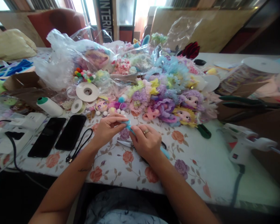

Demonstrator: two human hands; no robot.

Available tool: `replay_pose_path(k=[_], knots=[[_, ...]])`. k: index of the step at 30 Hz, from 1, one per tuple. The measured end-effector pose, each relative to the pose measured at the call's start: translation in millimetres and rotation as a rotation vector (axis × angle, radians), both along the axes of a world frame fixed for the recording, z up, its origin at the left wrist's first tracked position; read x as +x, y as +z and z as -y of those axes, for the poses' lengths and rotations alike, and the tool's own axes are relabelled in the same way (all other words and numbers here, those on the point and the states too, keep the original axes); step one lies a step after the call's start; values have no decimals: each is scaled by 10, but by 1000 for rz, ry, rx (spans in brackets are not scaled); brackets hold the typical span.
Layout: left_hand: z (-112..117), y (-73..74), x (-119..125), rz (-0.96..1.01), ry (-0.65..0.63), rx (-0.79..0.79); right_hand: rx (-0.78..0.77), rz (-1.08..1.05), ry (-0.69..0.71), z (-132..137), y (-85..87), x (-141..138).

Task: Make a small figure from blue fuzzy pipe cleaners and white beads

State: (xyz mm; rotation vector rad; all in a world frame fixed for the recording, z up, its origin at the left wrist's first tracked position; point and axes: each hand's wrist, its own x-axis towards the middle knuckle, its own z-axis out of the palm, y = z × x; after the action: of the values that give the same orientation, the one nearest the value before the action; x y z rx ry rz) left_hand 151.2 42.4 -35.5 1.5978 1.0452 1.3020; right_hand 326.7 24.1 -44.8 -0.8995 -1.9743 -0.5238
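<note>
Over the front middle of the table, both hands meet at a light blue fuzzy pipe cleaner (128, 127). The thumb and fingers of my left hand (109, 127) pinch its upper end. My right hand (147, 140), with a ring on one finger, is closed on the part just below. Another bit of light blue fuzz (165, 152) shows past the right wrist; I cannot tell whether it is the same piece. Scissors (124, 143) lie on the flowered tablecloth (128, 157) beneath the right hand, which hides much of them.
Behind the hands are piled ruffled hair ties (164, 107), doll-face pieces (185, 115) and plastic bags (60, 53). Ribbon spools (87, 91), a thread cone (49, 106), two phones (70, 132) and a power strip (21, 137) lie left. At right stands a glue gun (242, 143) with its cord.
</note>
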Motion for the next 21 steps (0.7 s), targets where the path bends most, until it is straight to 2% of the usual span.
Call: replay_pose_path(k=[7,15,21], knots=[[-10,-32,-18,-7,-20,49,-43,-66,62,-17,-13,8],[-16,-44,-26,1,-56,72,-208,-283,112,-31,-46,-8],[-1,-28,-25,21,-69,69,-126,-201,77,-20,-45,-12]])
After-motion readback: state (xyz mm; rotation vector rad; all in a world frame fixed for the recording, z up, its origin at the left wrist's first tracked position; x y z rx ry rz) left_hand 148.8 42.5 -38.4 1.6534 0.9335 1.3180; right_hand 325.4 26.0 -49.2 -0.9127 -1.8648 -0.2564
